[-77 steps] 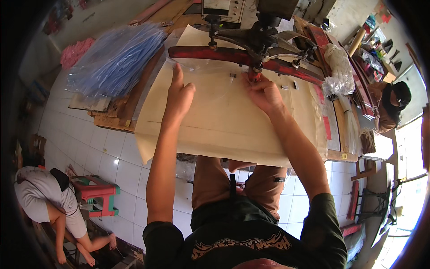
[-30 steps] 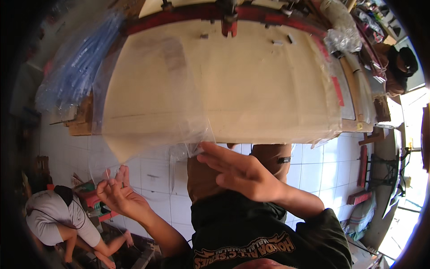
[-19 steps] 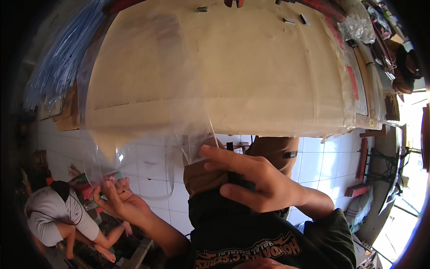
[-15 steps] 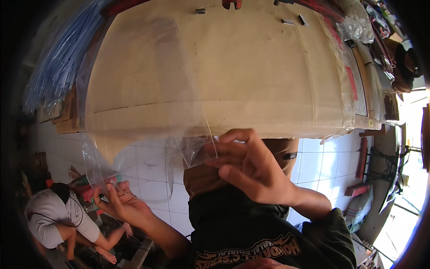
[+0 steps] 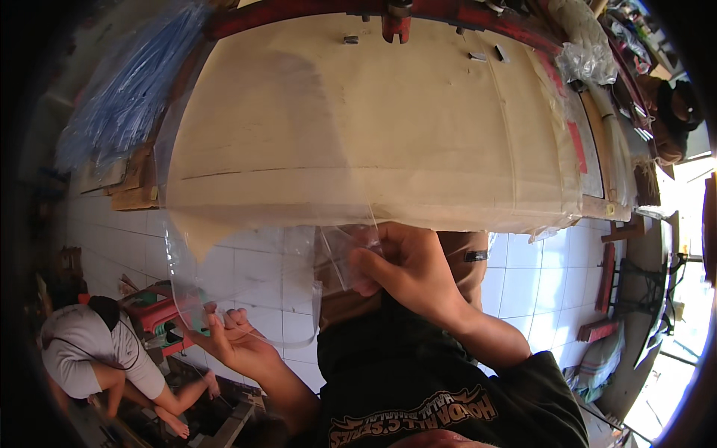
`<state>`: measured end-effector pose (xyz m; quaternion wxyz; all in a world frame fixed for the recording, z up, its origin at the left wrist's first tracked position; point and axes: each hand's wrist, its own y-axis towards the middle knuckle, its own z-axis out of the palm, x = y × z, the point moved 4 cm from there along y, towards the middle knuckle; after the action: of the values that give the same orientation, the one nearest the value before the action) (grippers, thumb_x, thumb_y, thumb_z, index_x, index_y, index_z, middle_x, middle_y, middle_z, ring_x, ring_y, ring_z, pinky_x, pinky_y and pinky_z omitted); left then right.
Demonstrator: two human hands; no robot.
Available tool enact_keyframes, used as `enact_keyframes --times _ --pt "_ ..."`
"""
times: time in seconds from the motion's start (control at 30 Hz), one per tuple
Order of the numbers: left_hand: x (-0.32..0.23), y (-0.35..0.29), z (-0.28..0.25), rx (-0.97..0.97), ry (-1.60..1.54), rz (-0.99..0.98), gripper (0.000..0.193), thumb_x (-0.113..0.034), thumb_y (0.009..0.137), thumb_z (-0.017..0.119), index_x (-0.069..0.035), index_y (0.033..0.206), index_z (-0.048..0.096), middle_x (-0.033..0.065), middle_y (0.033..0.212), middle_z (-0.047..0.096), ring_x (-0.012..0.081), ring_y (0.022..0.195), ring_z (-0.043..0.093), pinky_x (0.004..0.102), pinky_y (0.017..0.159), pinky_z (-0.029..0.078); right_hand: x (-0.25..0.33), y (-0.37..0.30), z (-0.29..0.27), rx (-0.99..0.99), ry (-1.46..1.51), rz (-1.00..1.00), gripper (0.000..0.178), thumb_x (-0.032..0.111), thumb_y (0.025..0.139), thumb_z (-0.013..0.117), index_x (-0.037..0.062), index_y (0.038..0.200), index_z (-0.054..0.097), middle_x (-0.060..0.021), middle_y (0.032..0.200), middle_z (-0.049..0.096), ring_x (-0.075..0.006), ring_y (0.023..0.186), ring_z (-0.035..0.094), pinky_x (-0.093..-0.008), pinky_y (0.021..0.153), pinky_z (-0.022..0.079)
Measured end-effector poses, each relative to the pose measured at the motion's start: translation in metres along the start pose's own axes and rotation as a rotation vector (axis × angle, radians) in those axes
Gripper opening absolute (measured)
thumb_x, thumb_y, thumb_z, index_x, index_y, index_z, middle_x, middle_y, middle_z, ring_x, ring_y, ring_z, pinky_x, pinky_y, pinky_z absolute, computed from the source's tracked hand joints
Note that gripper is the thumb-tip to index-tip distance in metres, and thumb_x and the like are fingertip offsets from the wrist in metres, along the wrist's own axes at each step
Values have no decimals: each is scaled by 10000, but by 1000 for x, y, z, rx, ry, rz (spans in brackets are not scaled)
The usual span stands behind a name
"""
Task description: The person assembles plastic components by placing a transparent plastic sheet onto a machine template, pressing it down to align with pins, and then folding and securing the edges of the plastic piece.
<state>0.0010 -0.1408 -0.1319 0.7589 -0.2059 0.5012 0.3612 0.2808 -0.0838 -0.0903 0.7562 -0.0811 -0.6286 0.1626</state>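
A clear plastic sheet point(image 5: 284, 142) lies over the left part of a workbench point(image 5: 448, 142) covered in brown paper. Its near end hangs over the front edge and curls above the tiled floor. My left hand point(image 5: 233, 342) pinches the hanging end at its lower left corner, thumb and fingers closed on the film. At the sheet's right edge, just below the bench front, my right hand point(image 5: 411, 269) is closed on the plastic between thumb and fingers; some fingertips are hidden behind it.
A red metal bar point(image 5: 299, 20) with a red clamp-like fitting point(image 5: 396, 28) spans the bench's far side. Small metal pieces point(image 5: 501, 53) lie near it. Blue plastic strips point(image 5: 142, 89) hang at left. Another person point(image 5: 93, 351) sits low at the lower left, beside a red stool point(image 5: 153, 306).
My right hand has closed its fingers on the sheet's edge, after being more open beside it. The view has shifted, bringing the red bar further into sight.
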Motion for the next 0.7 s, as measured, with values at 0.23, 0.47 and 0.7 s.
enact_keyframes --times 0.23,0.47,0.7 --pt "17 -21 -6 224 -296 -502 622 -403 993 515 -7 1443 349 115 1111 595 130 615 559 289 562 473 -4 -15 -3 37 96 65 161 35 945 603 -92 1043 593 -80 741 671 -105 653 641 -229 600 528" --pt "27 -17 -19 410 -290 -503 536 -347 1011 461 23 1392 395 153 1004 652 192 595 617 345 531 521 -5 -13 -6 63 67 71 176 52 945 623 -83 1055 598 -76 747 677 -95 660 644 -224 605 524" --pt "33 -15 -14 452 -303 -502 467 -304 1009 441 25 1341 431 157 954 660 219 605 613 371 564 516 -11 -9 -9 61 53 79 205 66 935 652 -85 1063 598 -73 753 680 -93 671 652 -217 600 525"
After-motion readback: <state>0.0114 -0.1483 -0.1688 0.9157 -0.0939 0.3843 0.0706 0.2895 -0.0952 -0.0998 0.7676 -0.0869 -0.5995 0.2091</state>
